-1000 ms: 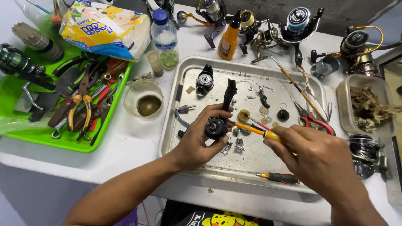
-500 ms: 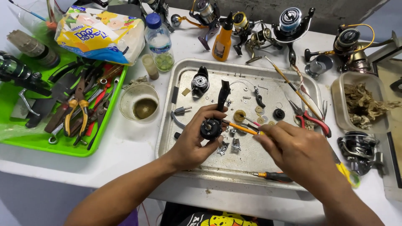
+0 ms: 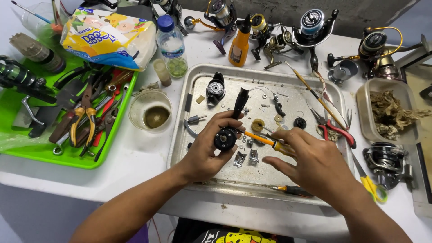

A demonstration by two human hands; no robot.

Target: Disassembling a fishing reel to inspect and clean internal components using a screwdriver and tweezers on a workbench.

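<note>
Item: black reel body [image 3: 227, 135], round gear housing with a stem rising up and away toward the tray's far edge, long axis roughly upright in view; held just above the metal tray [image 3: 189, 135], near its middle. Holder: left hand [image 3: 204, 150], fingers curled closed around the housing from the left. Tool: orange-handled screwdriver [image 3: 261, 139], lying nearly level, tip pointing left and meeting the housing's right side; pinched in the closed fingers of the right hand [image 3: 310, 162], which sits to the right of the body. The left hand is the nearer. On tray: small metal parts [image 3: 245, 157], washers, a second screwdriver [image 3: 292, 190]. Beyond: glass cup [image 3: 150, 110], green tray [image 3: 27, 153] of pliers, red-handled pliers [image 3: 333, 128], assorted fishing reels [image 3: 315, 24].
</note>
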